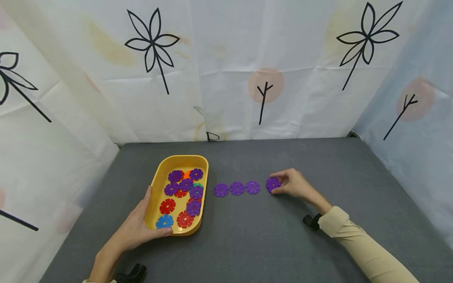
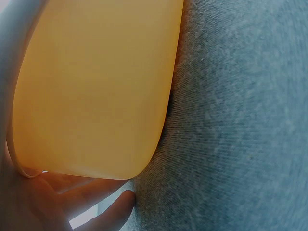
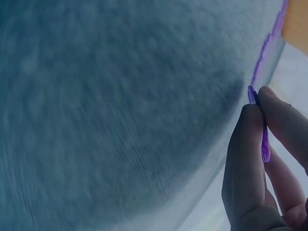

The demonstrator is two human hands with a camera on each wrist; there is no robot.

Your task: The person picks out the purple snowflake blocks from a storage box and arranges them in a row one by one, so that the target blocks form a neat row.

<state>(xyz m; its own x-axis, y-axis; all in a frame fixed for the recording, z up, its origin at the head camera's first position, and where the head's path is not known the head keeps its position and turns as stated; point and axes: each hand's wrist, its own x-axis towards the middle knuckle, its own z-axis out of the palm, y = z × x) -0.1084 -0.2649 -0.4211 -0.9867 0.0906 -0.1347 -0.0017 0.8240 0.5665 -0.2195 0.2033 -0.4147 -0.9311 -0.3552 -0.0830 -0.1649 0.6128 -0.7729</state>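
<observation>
My right hand (image 1: 295, 183) pinches a purple flower-shaped plastic disc (image 1: 273, 184) between thumb and fingers. In the right wrist view that disc (image 3: 265, 144) is seen edge-on, slightly off the cloth. To its left, three like discs (image 1: 237, 188) lie in a row on the grey table. My left hand (image 1: 136, 228) grips a yellow plastic tray (image 1: 154, 196) at its near left corner, thumb over the front rim, fingers along the left side. The left wrist view shows the tray's outer wall (image 2: 96, 96) with fingers (image 2: 115, 211) beside it. Several purple, red, blue, orange and green discs lie inside.
The grey cloth-covered table (image 1: 240, 247) extends around the tray and the row. White printed curtains (image 1: 226, 47) stand behind and at both sides. A black strap piece (image 1: 311, 222) sits at my right wrist, and another (image 1: 132, 274) at my left.
</observation>
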